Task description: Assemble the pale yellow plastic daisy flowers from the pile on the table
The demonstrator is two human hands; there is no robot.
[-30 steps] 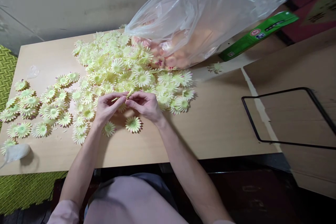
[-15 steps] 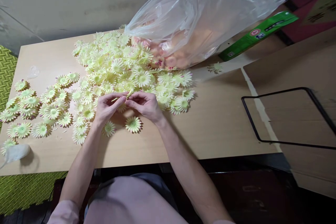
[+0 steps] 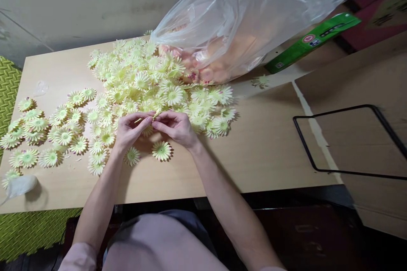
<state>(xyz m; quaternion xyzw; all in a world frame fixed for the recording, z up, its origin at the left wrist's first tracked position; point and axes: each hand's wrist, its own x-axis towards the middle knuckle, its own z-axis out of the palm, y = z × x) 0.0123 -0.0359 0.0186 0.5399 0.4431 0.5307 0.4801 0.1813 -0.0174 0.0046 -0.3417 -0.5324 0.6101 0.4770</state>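
We are seeing both hands held together above the table (image 3: 197,178): the left hand (image 3: 129,132) and the right hand (image 3: 181,129) are pinching one yellow piece (image 3: 155,114) between thumbs and bent fingertips. The fingertips are covering much of it, so we are not making out its full shape. Along the near side we are counting one translucent item (image 3: 20,185) at far left, hard to identify, and two flowers (image 3: 162,151) lying between the forearms. One black frame (image 3: 361,174) is standing out at right, the picture's edge cutting it off. Beyond the hands a heap (image 3: 140,80) of pale flowers is spreading, overlapping too thickly for counting. One plastic scrap (image 3: 40,88) is lying to its left. Farthest, one bag (image 3: 254,17) is touching the heap, its film blurring pinkish contents and its top running out of view; one green pack (image 3: 313,42) is lying beside it.
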